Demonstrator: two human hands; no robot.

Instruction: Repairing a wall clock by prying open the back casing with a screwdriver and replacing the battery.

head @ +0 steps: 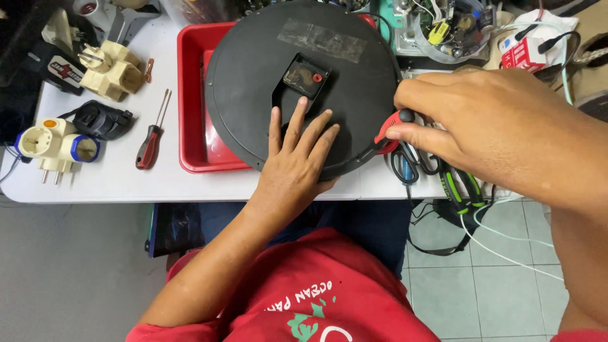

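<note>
A round black clock back (253, 69) lies face down across a red tray (190, 95), with a small movement box (306, 76) at its centre and tape above it. My left hand (297, 149) rests flat on the disc's lower part, fingers spread, holding nothing. My right hand (481, 120) is closed on a screwdriver with a red and black handle (391, 130), whose tip meets the disc's right lower rim.
On the white table (114, 177), a red-handled screwdriver (151, 142) lies left of the tray, beside cream plug adapters (111, 69) and a white and blue adapter (57, 144). Scissors (411, 164) and green-handled pliers (459, 187) lie under my right hand. Electronic parts crowd the far edge.
</note>
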